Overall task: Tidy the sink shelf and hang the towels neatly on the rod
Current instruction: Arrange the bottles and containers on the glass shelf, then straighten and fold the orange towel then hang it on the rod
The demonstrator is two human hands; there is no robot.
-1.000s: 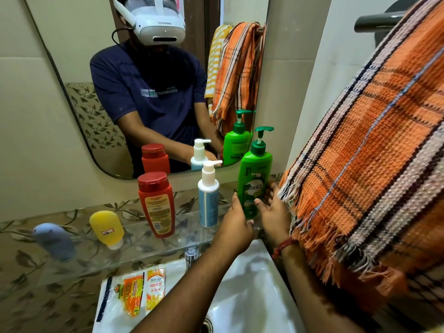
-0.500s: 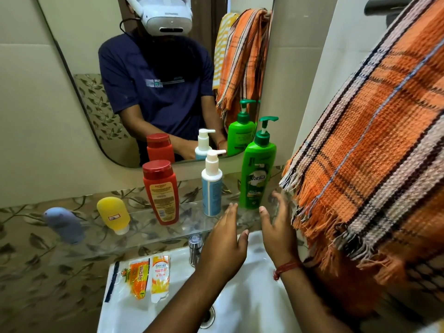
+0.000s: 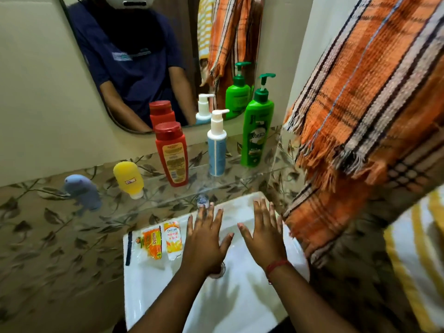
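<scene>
On the glass shelf (image 3: 240,180) stand a green pump bottle (image 3: 256,135), a blue and white pump bottle (image 3: 216,150) and a red bottle (image 3: 171,155). A yellow bottle (image 3: 128,180) and a grey-blue bottle (image 3: 80,192) sit further left. My left hand (image 3: 206,241) and my right hand (image 3: 263,234) hover flat over the white sink (image 3: 149,284), fingers spread, holding nothing. An orange plaid towel (image 3: 370,111) hangs at the right, with a yellow striped towel (image 3: 418,258) below it.
Orange and white sachets (image 3: 159,240) lie on the sink's left rim. A tap (image 3: 203,200) pokes out under the shelf. A mirror (image 3: 153,56) on the wall reflects the person and the towels. Leaf-patterned tiles run behind the shelf.
Both hands have let go of the green pump bottle and drawn back from the shelf down over the sink, fingers spreading flat. The view has tilted downward.
</scene>
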